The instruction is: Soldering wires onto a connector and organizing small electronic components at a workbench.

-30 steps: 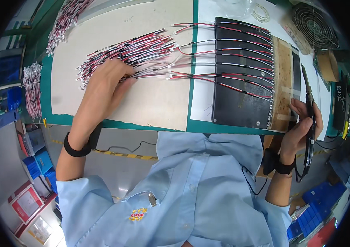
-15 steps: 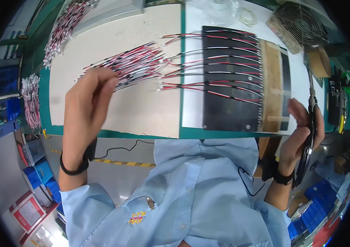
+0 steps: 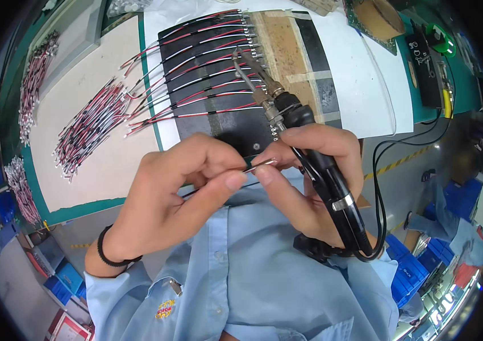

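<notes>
My left hand (image 3: pixel 173 193) is raised close to my chest and pinches a thin wire end (image 3: pixel 258 166) between thumb and forefinger. My right hand (image 3: pixel 304 187) meets it; its thumb and fingertip touch the same wire tip while the palm grips a black soldering iron (image 3: pixel 315 165). The iron's metal tip (image 3: pixel 241 62) points up over a black jig board (image 3: pixel 219 122). Several red and white wires (image 3: pixel 196 74) lie in rows across that board. A loose pile of the same wires (image 3: pixel 88 125) rests on a beige mat (image 3: pixel 82 176) to the left.
More wire bundles lie at the far left (image 3: pixel 31 85) and lower left (image 3: pixel 23 190). A white sheet (image 3: pixel 378 85), a circuit board (image 3: pixel 378 17) and a black device with a green light (image 3: pixel 429 62) sit at the right. Another person (image 3: pixel 452 216) works at the right; blue bins (image 3: pixel 65 278) stand below.
My left hand left the wire pile and came back toward my chest with a wire. My right hand swung the soldering iron in from the right edge to meet it.
</notes>
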A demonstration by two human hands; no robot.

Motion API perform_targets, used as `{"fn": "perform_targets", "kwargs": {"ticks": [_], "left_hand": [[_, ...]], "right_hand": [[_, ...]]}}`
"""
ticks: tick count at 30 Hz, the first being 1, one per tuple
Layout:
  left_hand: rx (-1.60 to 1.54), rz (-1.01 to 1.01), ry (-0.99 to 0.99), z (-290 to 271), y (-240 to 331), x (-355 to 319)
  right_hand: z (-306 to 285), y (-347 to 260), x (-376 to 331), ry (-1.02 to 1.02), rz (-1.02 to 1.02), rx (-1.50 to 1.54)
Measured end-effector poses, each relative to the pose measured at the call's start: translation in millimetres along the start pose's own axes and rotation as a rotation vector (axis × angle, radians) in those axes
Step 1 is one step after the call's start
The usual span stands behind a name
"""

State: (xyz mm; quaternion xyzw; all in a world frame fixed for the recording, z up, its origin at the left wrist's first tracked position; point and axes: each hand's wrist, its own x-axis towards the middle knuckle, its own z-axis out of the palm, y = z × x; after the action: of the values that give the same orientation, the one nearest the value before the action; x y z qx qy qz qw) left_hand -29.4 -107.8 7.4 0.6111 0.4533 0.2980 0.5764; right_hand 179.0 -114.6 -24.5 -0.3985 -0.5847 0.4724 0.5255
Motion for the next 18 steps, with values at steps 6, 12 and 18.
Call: {"fn": "perform_targets", "kwargs": {"ticks": [6,12,18], "left_hand": [[-0.308,-0.144,0.014,18.1,3.4,19.4],[-0.39,-0.235,-0.029,16.7,8.2,23.3],[-0.364,-0.381,-0.129,13.1,14.2,20.2]], "right_hand": [[-24.2,4.1,3.0,-0.107,0.094,0.007],[-35.9,13.3,3.4,-0.178,0.033,-0.04],[-36.7,20.8,12.4,-0.252,-0.105,-0.117]]}}
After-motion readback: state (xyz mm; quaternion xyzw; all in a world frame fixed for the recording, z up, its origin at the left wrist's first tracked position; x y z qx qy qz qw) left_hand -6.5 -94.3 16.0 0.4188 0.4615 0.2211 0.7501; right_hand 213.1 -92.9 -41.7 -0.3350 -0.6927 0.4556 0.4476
